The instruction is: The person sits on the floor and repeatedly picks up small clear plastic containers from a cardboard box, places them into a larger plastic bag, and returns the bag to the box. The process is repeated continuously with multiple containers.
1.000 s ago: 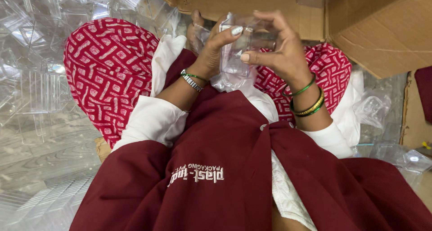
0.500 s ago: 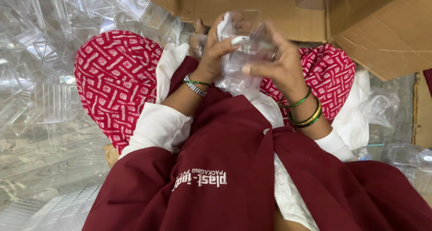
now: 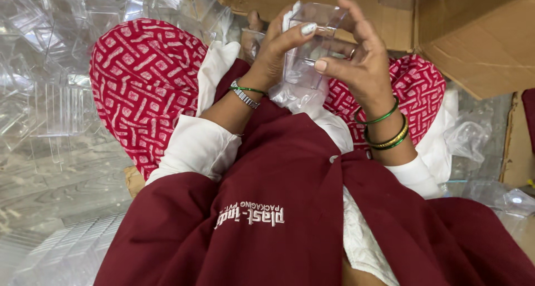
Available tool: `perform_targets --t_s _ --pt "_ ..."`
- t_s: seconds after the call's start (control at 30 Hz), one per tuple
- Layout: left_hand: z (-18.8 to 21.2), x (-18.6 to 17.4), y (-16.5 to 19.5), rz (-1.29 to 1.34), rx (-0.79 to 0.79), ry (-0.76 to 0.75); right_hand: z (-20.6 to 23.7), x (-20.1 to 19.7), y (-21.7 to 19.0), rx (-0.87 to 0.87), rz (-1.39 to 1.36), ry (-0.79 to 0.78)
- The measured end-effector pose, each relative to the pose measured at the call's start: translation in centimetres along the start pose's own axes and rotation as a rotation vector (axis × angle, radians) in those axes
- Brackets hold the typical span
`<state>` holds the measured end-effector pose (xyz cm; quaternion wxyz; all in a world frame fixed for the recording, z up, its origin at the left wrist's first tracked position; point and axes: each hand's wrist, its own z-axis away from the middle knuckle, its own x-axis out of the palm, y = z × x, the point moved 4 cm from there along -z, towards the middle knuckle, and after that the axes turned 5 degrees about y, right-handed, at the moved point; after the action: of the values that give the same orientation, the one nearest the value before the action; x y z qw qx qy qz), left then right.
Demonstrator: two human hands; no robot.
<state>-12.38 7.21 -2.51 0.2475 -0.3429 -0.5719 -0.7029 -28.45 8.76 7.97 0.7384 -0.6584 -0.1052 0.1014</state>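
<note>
A clear plastic box (image 3: pixel 313 38) is held up above the lap, in front of a cardboard carton (image 3: pixel 473 35). It is gripped by the left hand (image 3: pixel 276 49), fingers curled over its near edge, and by the right hand (image 3: pixel 359 60), thumb pressed to its side. Red patterned trousers (image 3: pixel 145 85) and a maroon apron (image 3: pixel 267 208) are seen below; loose clear plastic pieces (image 3: pixel 50 102) are piled at the left.

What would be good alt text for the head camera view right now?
Two hands, left hand and right hand, hold a clear plastic box above a lap in a maroon apron. Clear plastic pieces lie heaped at the left, and a cardboard box stands beyond.
</note>
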Motion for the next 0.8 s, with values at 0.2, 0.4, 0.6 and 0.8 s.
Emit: perform_targets --t_s 0.2,0.4,0.6,0.8 --pt "0.0 0.2 -0.3 0.103 -0.055 -0.025 0.4 0.3 -0.5 -0.093 0.037 -0.006" --pt "0.2 0.6 0.0 0.083 -0.028 -0.041 0.4 0.2 0.1 -0.056 0.004 0.019" --pt "1.0 0.7 0.0 0.002 -0.045 0.084 1.0 0.9 -0.2 -0.028 0.005 0.039" --pt "1.8 1.5 0.8 0.061 0.012 -0.025 1.4 1.5 -0.9 -0.015 0.038 0.054"
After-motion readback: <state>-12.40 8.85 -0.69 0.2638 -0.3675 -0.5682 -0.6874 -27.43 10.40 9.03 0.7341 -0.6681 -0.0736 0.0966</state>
